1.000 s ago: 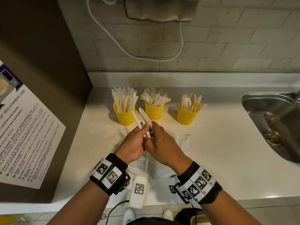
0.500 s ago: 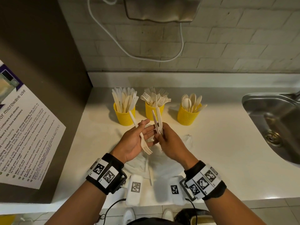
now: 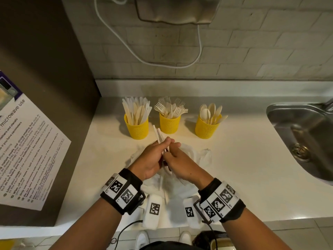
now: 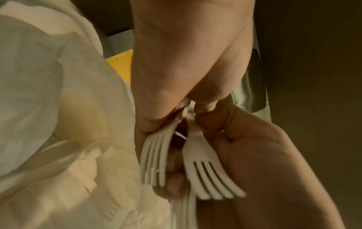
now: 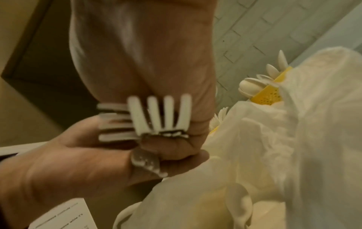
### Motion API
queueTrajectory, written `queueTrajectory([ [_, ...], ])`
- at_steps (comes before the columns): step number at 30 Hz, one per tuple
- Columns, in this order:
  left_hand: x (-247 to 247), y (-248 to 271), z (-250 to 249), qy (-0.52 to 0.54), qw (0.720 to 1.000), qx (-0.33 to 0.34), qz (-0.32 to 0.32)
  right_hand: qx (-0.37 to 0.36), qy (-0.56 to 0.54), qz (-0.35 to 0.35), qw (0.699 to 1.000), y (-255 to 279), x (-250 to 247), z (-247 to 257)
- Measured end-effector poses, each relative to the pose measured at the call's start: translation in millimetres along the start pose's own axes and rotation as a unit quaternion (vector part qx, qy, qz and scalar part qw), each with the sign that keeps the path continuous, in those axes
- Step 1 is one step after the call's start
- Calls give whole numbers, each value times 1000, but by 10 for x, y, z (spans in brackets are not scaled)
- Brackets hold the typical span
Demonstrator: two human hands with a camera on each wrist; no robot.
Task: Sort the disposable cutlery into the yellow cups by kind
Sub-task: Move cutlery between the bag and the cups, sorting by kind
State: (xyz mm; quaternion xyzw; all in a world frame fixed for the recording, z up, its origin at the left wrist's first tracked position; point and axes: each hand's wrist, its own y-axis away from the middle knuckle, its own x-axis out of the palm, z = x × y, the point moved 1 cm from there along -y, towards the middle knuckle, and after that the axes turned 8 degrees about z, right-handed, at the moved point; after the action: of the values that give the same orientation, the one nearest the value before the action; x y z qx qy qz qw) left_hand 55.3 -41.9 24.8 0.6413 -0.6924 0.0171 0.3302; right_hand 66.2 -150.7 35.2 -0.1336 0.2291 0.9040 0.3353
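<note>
Three yellow cups stand in a row at the back of the counter: knives (image 3: 136,129) on the left, forks (image 3: 169,124) in the middle, spoons (image 3: 206,128) on the right. Just in front of them my two hands meet over a crumpled white plastic bag (image 3: 197,156). My left hand (image 3: 166,142) and right hand (image 3: 173,147) both pinch a small bundle of white forks (image 3: 158,135), handles pointing toward the cups. The left wrist view shows the tines (image 4: 207,173) toward me, and the right wrist view shows tines (image 5: 160,114) against my right hand. More cutlery (image 4: 111,209) lies in the bag.
A steel sink (image 3: 306,127) is set into the counter at the right. A dark cabinet side with a printed microwave notice (image 3: 27,150) walls off the left. Two white tagged blocks (image 3: 154,210) lie at the counter's front edge. A white cable (image 3: 199,51) hangs on the brick wall.
Half a second ago my hands were slightly apart, the left holding one fork and the right two. Now they have come together and the forks form one bundle.
</note>
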Motion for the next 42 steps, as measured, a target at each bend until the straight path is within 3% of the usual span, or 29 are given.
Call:
queueTrajectory([
  [9,15,65,-21,-30,999,-28,11,-16,35,-20,999,15,-13,-47],
  [12,-23,74,-70,-48,999,21,4,-17,-20,8,1000,49,-26,-10],
  [17,30,97,-129,33,992,122,2,-40,-202,74,976,44,13,20],
  [24,36,112,-278,77,962,238,-113,-11,-386,95,918,55,-45,-31],
  [27,20,121,-356,53,946,285,-145,44,-451,88,887,71,-38,-50],
  [30,28,134,-381,34,940,308,-144,87,-550,69,828,44,-3,-56],
  [34,-26,135,-363,2,945,300,-133,97,-606,46,788,-12,-25,-88],
  [38,-72,152,-329,25,945,301,-129,95,-704,44,703,22,-54,-44],
  [42,-61,165,-322,47,944,306,-110,108,-717,42,687,33,-71,0],
])
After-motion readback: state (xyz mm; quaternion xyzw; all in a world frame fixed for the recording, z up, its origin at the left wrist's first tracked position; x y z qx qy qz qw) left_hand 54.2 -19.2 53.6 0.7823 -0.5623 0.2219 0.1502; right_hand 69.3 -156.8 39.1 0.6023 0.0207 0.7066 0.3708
